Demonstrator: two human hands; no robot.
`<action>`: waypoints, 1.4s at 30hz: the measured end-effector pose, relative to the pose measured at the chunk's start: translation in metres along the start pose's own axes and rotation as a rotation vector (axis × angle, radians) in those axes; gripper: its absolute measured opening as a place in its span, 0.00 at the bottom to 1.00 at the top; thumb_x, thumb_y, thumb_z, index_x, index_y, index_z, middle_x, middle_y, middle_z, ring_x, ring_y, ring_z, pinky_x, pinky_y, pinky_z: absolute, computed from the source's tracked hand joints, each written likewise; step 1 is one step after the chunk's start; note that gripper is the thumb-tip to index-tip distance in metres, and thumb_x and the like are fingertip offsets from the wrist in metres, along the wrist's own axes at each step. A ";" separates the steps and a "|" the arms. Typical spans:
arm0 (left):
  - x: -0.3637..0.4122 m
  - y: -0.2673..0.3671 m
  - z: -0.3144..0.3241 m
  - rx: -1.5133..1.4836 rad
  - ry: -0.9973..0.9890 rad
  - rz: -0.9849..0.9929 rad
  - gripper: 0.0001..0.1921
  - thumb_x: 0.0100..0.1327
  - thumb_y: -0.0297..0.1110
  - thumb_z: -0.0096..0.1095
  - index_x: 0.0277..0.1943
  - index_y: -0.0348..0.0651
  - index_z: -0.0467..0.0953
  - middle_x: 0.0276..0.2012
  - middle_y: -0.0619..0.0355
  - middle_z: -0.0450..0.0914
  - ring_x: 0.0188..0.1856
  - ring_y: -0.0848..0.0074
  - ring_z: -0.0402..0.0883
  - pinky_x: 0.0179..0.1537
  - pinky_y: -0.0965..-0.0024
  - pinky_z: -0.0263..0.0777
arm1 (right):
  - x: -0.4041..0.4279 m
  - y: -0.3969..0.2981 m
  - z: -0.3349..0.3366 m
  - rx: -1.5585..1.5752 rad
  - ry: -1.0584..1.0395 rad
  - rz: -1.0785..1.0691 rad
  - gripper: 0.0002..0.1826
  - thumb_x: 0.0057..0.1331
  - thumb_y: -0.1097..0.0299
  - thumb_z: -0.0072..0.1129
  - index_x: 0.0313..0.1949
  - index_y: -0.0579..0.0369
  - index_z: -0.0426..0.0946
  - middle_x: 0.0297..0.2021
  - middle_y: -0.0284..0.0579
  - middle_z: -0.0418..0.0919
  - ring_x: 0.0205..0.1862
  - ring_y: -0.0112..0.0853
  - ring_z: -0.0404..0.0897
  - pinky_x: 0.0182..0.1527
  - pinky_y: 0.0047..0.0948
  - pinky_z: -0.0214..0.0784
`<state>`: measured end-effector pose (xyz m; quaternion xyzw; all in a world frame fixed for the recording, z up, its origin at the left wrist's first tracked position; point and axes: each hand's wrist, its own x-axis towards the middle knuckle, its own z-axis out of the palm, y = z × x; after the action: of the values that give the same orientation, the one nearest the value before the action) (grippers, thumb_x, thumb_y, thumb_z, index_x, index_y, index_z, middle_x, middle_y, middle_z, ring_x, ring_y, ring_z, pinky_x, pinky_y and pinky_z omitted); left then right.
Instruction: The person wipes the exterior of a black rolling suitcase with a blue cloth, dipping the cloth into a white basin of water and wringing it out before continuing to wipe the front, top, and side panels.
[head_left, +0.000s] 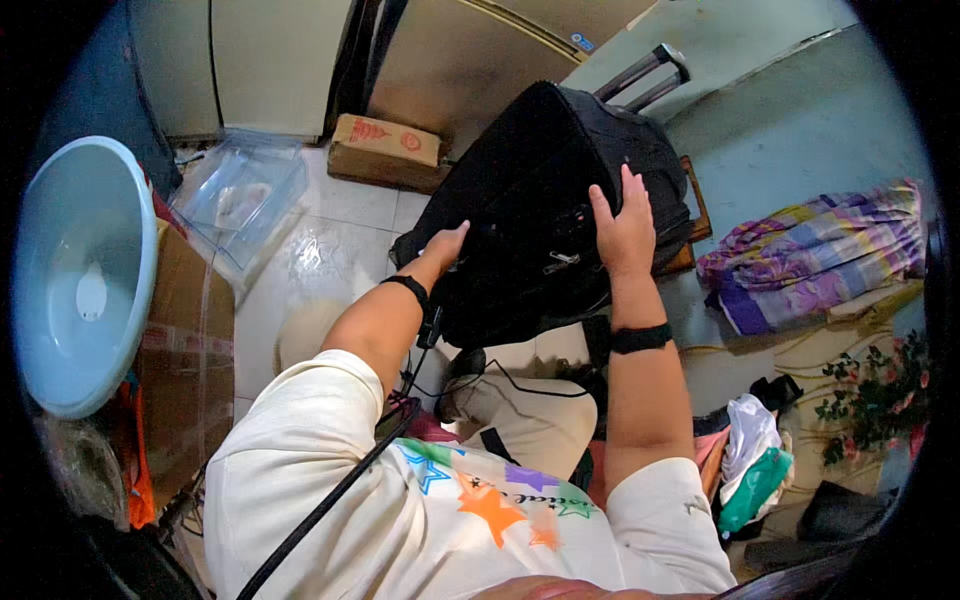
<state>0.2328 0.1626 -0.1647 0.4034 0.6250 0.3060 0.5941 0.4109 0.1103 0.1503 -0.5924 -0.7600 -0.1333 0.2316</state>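
Observation:
A large black fabric suitcase (517, 217) stands tilted before me, its metal telescopic handle (637, 79) pulled out at the far right. My left hand (448, 246) rests at its near left side with the thumb up; the other fingers are mostly hidden, so its grip is unclear. On the right part of the suitcase lies my right hand (628, 225), palm down, thumb apart from the fingers. Zipper pulls (561, 261) show between the two hands. Each forearm wears a black band, and a black cable runs across my shirt.
A light blue plastic basin (90, 277) stands on a cardboard box (187, 345) at left. Near it are a clear plastic drawer (244, 199) and a small carton (386, 150) on the tiled floor. Checkered cloth (817, 255) and plastic bags (754, 472) lie at right.

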 end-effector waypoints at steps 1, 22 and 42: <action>-0.003 0.004 -0.002 0.041 0.006 0.024 0.42 0.69 0.66 0.37 0.52 0.24 0.76 0.54 0.30 0.76 0.59 0.43 0.73 0.59 0.52 0.65 | -0.001 0.002 0.001 0.013 -0.002 0.000 0.39 0.66 0.38 0.52 0.70 0.45 0.60 0.70 0.56 0.58 0.70 0.54 0.58 0.68 0.48 0.54; -0.109 0.073 -0.040 -0.301 0.261 0.257 0.35 0.71 0.56 0.45 0.34 0.21 0.77 0.31 0.31 0.80 0.34 0.42 0.78 0.41 0.54 0.70 | 0.006 -0.008 -0.064 0.157 -0.061 0.123 0.34 0.71 0.41 0.47 0.68 0.50 0.63 0.66 0.56 0.66 0.66 0.51 0.66 0.66 0.41 0.58; -0.137 0.079 0.023 0.043 0.113 0.633 0.29 0.73 0.56 0.47 0.25 0.37 0.72 0.18 0.56 0.71 0.23 0.68 0.71 0.30 0.60 0.62 | -0.056 0.094 -0.097 0.482 -0.023 0.307 0.36 0.66 0.49 0.61 0.68 0.53 0.63 0.62 0.55 0.71 0.62 0.44 0.71 0.64 0.38 0.60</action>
<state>0.2625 0.0799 -0.0308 0.5727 0.5069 0.4842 0.4250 0.5312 0.0413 0.1983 -0.6300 -0.6736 0.0947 0.3746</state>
